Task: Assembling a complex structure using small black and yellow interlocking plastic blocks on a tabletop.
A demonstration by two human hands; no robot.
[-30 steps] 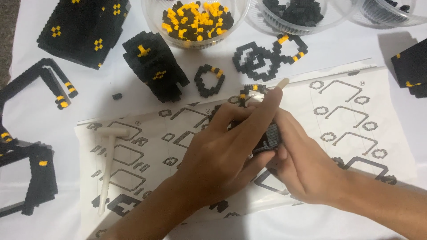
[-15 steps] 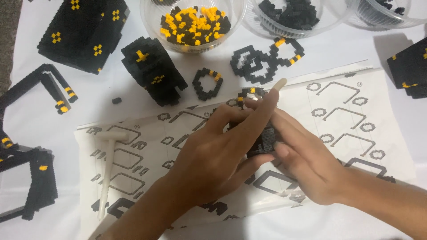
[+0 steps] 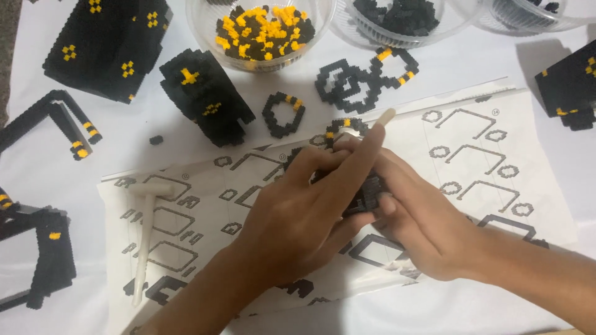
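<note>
A white table carries block pieces and an instruction sheet (image 3: 472, 161). Your left hand (image 3: 298, 223) and right hand (image 3: 422, 229) both pinch a small black block piece (image 3: 366, 192) at centre — mid-assembly; next press needs steady alignment.

1. At eleven o'clock I see a black block (image 3: 105, 46) with yellow marks.
2. At twelve, a clear bowl (image 3: 205, 31) of yellow and black pieces.
3. At eight, a white hammer-shaped tool (image 3: 146, 242).
</note>
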